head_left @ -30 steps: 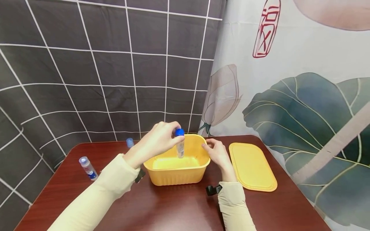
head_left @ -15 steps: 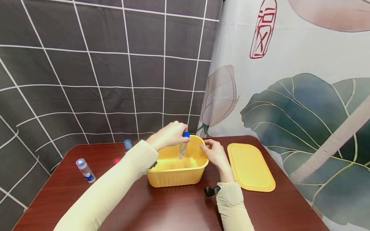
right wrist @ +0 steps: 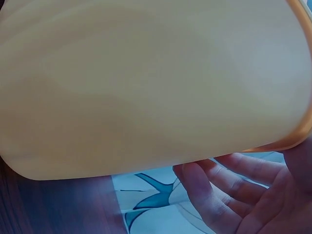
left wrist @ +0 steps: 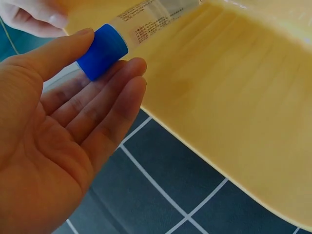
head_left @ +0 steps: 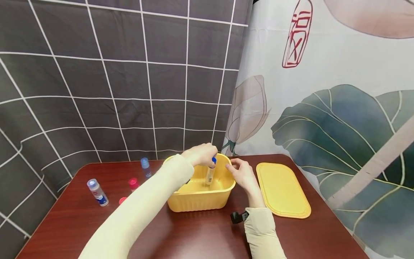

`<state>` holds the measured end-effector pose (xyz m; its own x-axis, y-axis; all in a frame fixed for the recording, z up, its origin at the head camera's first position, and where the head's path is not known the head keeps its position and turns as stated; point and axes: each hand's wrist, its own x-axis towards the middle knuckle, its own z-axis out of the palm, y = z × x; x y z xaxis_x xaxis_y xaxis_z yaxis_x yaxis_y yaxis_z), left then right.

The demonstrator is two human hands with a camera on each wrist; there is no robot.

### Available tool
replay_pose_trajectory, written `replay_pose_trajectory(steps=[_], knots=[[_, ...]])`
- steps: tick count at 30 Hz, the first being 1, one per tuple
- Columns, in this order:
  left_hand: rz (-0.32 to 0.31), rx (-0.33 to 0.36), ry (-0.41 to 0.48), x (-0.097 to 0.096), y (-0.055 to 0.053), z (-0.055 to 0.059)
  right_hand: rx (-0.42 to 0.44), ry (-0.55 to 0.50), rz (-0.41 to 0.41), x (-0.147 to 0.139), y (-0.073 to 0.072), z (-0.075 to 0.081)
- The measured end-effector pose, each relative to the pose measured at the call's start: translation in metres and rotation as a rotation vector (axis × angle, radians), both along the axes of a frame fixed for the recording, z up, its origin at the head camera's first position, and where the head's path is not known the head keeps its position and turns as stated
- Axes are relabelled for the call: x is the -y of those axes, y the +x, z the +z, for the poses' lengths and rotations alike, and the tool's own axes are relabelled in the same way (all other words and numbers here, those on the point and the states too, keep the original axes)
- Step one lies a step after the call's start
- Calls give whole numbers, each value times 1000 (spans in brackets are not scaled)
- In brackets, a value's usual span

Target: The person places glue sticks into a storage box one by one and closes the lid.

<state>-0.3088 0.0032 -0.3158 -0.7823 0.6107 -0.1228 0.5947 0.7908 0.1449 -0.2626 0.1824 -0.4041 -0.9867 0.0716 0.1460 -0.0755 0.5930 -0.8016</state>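
Observation:
Thumb and fingers of my left hand (head_left: 202, 154) pinch the blue cap of a slim clear tube (head_left: 210, 175). The tube hangs tilted inside a yellow plastic box (head_left: 200, 204), its lower end down near the box floor. Small print shows on the clear tube (left wrist: 151, 22) in the left wrist view, where the left hand's (left wrist: 73, 117) palm faces the camera. At the box's right end, my right hand (head_left: 243, 174) holds the rim. In the right wrist view, the right hand (right wrist: 239, 195) has its thumb partly hidden behind the rim and its fingers along the wall.
A flat yellow lid (head_left: 283, 190) lies right of the box. On the left of the brown table stand a clear bottle with a printed label (head_left: 97, 193), a blue-capped tube (head_left: 146, 168) and two red caps (head_left: 133, 184), partly behind the left sleeve (head_left: 142, 208).
My left hand has moved right and lower with the tube, deeper into the box. The red caps have come into view from behind the sleeve. My right hand stays at the rim.

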Motion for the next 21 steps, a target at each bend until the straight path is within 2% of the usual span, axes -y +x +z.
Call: replay_pose_trajectory(steps=[6, 15, 21], knots=[[-20, 19, -10, -7, -4, -4, 5, 3, -5, 0, 0, 1], [-71, 19, -35, -19, -4, -16, -10, -9, -2, -1, 1, -2], [-67, 9, -39, -24, -2, -18, -12, -15, 13, 1, 0, -2]])
